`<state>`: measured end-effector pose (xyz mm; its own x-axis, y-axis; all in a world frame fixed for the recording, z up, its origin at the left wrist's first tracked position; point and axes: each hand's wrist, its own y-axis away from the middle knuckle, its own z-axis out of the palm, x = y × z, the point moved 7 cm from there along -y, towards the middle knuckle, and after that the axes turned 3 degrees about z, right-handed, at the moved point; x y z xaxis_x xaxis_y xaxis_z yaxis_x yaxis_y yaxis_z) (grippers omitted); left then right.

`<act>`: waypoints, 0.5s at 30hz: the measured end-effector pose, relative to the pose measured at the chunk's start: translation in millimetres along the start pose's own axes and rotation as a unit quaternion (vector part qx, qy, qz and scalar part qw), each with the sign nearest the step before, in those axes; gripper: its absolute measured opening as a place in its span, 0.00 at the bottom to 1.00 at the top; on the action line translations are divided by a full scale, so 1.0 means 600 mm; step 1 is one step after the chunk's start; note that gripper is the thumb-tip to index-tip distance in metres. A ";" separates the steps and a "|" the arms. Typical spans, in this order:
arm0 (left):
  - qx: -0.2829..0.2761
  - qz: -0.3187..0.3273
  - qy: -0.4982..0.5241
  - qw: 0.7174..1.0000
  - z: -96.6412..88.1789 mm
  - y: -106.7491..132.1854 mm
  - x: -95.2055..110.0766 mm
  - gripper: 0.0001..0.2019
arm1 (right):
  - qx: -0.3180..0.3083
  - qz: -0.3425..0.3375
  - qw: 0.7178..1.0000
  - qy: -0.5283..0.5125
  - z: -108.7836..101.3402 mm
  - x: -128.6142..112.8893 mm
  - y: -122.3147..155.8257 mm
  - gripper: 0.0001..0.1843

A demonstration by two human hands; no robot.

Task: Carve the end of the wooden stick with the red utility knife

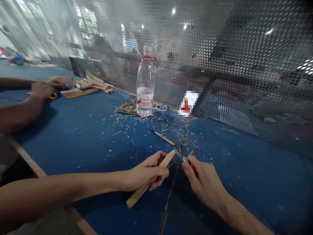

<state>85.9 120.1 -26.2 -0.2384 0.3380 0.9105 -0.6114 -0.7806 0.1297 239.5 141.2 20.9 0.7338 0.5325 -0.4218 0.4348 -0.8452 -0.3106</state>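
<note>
My left hand (146, 172) is closed around a pale wooden stick (168, 160) that slants from lower left to upper right over the blue table (80, 140). My right hand (204, 181) grips a small knife (182, 156) with a red handle. Its blade touches the upper tip of the stick. A pencil (162, 137) lies on the table just beyond the blade.
Wood shavings (137, 122) are scattered around a clear plastic bottle (145, 86) with a red label. A pile of wood pieces (89, 85) lies far left, where another person's hands (45, 89) work. A perforated metal screen (232, 65) borders the table's right side.
</note>
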 end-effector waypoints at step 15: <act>0.036 -0.032 -0.132 0.990 0.004 0.011 -0.007 0.29 | -0.071 -0.004 0.997 0.012 0.028 -0.026 0.004 0.19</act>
<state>84.6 112.1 -27.9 0.0100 0.2472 0.9689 -0.5610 -0.8007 0.2100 220.5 131.4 12.5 0.7411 0.5397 -0.3993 0.5095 -0.8395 -0.1891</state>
